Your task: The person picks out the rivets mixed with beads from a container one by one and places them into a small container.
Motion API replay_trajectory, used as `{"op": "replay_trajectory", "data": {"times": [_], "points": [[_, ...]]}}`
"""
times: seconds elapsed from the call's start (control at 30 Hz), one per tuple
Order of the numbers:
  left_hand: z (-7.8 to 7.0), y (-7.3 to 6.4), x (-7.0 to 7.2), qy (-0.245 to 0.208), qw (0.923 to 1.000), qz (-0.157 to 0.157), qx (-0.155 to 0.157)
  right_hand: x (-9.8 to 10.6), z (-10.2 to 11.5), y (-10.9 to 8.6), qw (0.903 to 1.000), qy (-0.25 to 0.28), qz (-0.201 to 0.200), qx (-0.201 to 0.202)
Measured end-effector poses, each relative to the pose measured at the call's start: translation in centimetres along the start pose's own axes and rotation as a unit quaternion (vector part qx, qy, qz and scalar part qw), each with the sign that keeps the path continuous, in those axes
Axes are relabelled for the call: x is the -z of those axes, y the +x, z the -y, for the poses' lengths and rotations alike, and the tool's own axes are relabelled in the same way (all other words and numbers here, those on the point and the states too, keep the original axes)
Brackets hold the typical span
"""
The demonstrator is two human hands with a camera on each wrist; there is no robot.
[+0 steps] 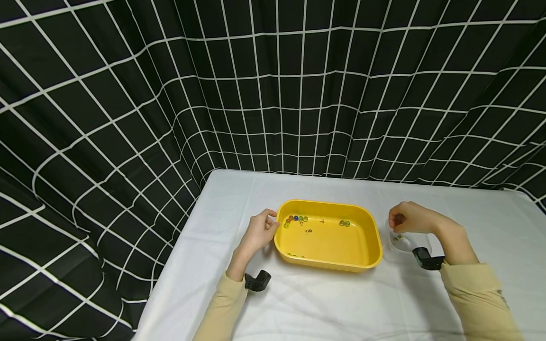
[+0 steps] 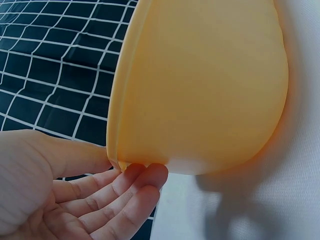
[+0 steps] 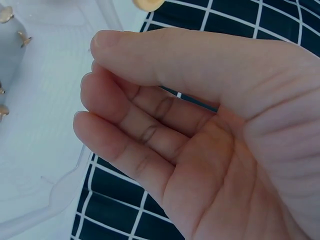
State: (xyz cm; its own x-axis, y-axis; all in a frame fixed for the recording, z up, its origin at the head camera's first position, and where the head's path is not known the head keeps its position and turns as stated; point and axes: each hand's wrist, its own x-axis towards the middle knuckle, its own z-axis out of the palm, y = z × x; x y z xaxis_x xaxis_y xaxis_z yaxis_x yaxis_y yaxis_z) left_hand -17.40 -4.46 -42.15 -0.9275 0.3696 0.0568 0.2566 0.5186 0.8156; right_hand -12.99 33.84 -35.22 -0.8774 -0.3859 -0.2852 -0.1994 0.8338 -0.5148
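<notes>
A yellow plastic tub stands on the white-covered table. Several glass marbles and several small gold thumbtacks lie inside it. At the tub's left end my left hand pinches the rim, thumb on the edge and fingers against the outer wall. My right hand hovers over a small clear container to the right of the tub. Its thumb and index tips come together; nothing shows between them in the right wrist view, where the index tip is partly hidden. Gold thumbtacks lie in the clear container.
The white tablecloth spreads around the tub and the clear container. Behind and to the left hangs a black curtain with a white grid. Each wrist wears a black band.
</notes>
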Motion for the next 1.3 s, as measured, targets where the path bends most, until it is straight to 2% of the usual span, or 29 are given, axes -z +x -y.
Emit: {"op": "replay_trajectory", "data": {"times": [1.3], "points": [[0.05, 0.07, 0.00, 0.003, 1.0000, -0.003, -0.007, -0.29, -0.45, -0.77, 0.9997, 0.005, 0.002, -0.023]]}}
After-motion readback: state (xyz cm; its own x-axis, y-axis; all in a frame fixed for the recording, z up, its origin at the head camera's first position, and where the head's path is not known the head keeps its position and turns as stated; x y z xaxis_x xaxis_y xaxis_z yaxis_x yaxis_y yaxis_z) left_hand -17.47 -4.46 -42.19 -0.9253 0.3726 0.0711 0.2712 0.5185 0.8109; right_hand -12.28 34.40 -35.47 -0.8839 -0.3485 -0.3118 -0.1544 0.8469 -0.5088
